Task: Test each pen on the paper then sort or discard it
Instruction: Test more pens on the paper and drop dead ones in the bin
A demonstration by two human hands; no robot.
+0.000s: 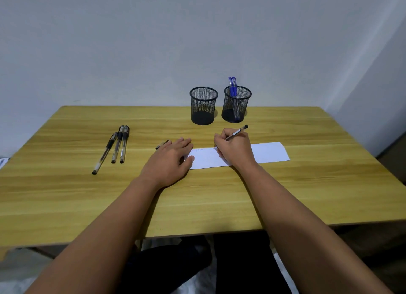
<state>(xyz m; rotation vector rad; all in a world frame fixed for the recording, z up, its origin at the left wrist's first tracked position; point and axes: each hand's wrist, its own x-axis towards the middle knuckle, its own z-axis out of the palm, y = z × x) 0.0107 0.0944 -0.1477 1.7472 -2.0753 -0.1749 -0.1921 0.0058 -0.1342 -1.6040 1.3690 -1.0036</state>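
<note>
A white strip of paper [269, 153] lies on the wooden table [219, 195], with faint blue scribbles near its left end. My right hand [234, 147] grips a black pen [238, 132] in a writing hold, tip down on the paper. My left hand [170, 159] lies flat, fingers straight, pressing the paper's left end. A pen cap or short pen [162, 144] peeks out just beyond my left fingers. Three black pens [114, 147] lie side by side at the left.
Two black mesh pen cups stand at the table's back: the left cup [203, 106] holds nothing I can see, the right cup [236, 104] holds two blue pens [232, 86]. A pale wall rises right behind them.
</note>
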